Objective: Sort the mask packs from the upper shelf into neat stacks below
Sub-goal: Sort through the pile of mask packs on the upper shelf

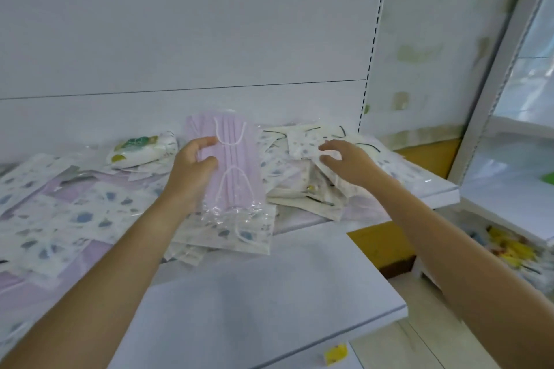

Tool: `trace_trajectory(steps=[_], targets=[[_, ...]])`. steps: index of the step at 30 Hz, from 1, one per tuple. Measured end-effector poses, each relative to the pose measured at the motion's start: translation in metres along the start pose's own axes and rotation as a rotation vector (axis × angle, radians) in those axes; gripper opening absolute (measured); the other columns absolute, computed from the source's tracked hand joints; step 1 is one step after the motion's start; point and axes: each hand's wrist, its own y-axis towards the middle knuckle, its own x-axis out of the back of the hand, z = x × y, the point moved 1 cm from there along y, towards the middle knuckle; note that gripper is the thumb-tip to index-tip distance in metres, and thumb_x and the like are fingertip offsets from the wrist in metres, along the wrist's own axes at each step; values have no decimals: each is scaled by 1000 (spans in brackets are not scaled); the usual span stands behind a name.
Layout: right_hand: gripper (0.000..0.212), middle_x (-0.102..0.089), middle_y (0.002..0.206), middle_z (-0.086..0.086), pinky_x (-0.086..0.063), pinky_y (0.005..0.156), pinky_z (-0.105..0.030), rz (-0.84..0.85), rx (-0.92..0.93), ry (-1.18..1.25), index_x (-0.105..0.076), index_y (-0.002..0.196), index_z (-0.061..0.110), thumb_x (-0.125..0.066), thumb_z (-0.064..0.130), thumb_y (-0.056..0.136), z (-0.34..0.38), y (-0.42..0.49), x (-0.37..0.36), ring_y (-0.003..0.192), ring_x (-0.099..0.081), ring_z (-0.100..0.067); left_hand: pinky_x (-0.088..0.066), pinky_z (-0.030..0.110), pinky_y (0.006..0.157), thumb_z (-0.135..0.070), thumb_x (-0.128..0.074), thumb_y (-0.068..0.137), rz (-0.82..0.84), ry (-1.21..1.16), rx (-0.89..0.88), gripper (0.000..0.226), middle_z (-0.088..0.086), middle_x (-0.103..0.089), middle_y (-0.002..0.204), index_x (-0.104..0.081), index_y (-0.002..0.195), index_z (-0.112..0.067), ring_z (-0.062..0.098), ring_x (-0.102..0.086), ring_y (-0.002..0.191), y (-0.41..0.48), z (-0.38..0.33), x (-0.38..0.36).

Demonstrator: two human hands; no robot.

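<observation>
A pink pack (pixel 236 165) of masks is held upright in the left grip (pixel 192 172), a bare hand whose fingers and thumb are curled round its left edge. The pack is raised above the front of the upper shelf (pixel 445 189). Blue-spotted packs (pixel 236 237) are seen directly under it, jutting past the shelf's edge; whether they are pinched in the same grip or only lie there cannot be told. The right grip (pixel 349 163), also a bare hand, is spread apart with nothing in it, poised just over a loose heap of cream packs (pixel 302 141) at the shelf's right end. More packs (pixel 60 213) are scattered across the left of the shelf, beside a wipes packet (pixel 141 148). The lower shelf (pixel 269 293) is bare where it shows, so the sorting is judged to be at an early stage.

The step in hand appears to be gathering like with like. It is best done if one pattern is collected at a time, the slippery film sleeves are squared edge to edge before being lowered, and each stack is laid flat and well back from the rim. Too thick a bundle should be avoided, since glossy wrappers are likely to slide apart
</observation>
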Motion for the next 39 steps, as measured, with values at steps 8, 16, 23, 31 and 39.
trace_trajectory(steps=[8,16,23,31,39], targets=[[42,-46,141,-4,-35,93,-26,70,-34,-80,-50,132,16,-54,31,93,-102,0,45,121,-50,-24,-37,1,52,6,-47,85,120,9,-6,42,-4,-52,121,-59,116,-20,-7,-47,73,-10,-23,-98],[41,-34,148,-5,-19,111,-50,297,-36,-291,-40,137,24,-25,33,101,-130,43,25,136,-28,-29,-41,7,64,5,-46,86,35,-46,28,41,-4,-49,120,-58,117,-19,-8,-48,77,-21,-28,-171],[35,-48,140,-2,-28,110,-36,190,102,150,-49,132,22,-37,20,99,-127,46,29,122,-49,-24,-39,5,52,5,-44,86,31,-12,30,40,-4,-50,119,-57,117,-18,-7,-52,58,-12,-27,-210],[46,-48,136,-14,-41,93,-35,-6,-377,213,-39,139,8,-45,23,96,-202,86,49,116,-51,-31,-35,1,50,6,-42,88,44,11,82,42,-11,-47,105,-55,124,-11,-10,-49,55,-8,-22,-222],[39,-62,117,-10,-45,64,-19,-465,-202,635,-63,113,12,-33,-3,94,-188,106,67,81,-60,-19,-35,1,48,5,-41,88,3,6,22,44,-22,-49,95,-53,123,-18,-14,-48,49,-5,-35,-216]])
